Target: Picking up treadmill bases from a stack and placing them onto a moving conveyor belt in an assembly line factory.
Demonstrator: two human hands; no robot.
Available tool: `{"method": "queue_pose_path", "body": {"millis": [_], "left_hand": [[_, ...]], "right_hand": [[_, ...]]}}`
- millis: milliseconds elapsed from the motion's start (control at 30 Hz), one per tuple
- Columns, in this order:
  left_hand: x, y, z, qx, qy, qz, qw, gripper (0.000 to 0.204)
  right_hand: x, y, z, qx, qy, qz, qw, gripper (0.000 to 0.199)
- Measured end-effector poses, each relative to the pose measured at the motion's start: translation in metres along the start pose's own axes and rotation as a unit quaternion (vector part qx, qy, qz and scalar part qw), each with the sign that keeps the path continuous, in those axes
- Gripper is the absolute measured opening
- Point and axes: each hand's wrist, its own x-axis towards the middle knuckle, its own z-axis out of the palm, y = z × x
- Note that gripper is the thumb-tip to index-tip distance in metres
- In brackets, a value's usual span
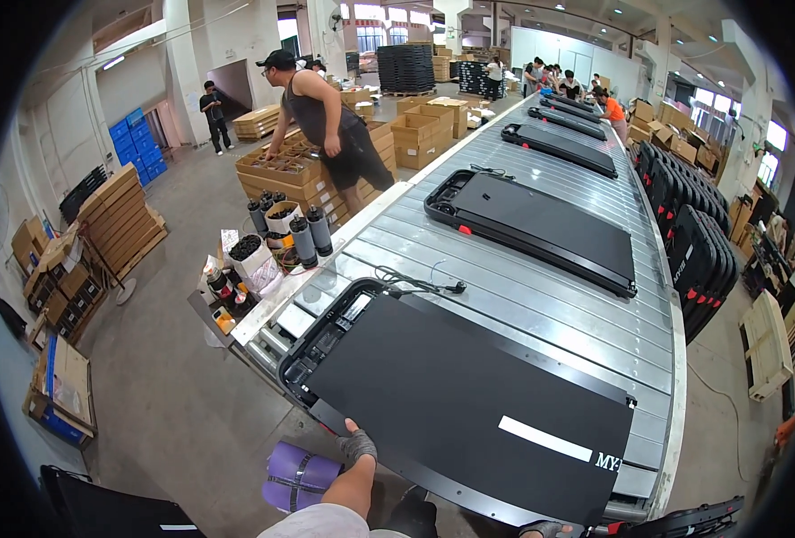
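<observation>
A flat black treadmill (451,394) with a white stripe lies across the near end of the roller conveyor, its near long edge overhanging toward me. Its open motor compartment (326,336) faces left, and a dark cable (415,285) comes out beside it. My left hand (358,445), in a grey fingerless glove, is closed on the near edge, thumb on top and the other fingers out of sight beneath. At the lower rim, my gloved right hand (545,530) grips the same edge near the right end; most of it is cut off.
Several more treadmills (532,229) lie along the metal conveyor (514,323). Motors (303,242) and parts boxes (250,255) stand at its left edge. A person (321,108) leans over cartons (281,170). A purple roll (294,475) is by my left forearm; folded treadmills (702,260) stand right.
</observation>
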Motion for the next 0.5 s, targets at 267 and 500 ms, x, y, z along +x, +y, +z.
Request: {"method": "queue_pose_path", "body": {"millis": [267,500], "left_hand": [[-0.028,0.027,-0.015,0.014,-0.044,-0.049,0.998,0.095],[-0.029,0.035,-0.029,0.015,-0.011,-0.018,1.0,0.093]], "right_hand": [[-0.023,-0.026,-0.012,0.032,-0.03,0.07,0.997,0.067],[-0.046,-0.029,-0.018,-0.066,0.012,0.014,0.998,0.068]]}}
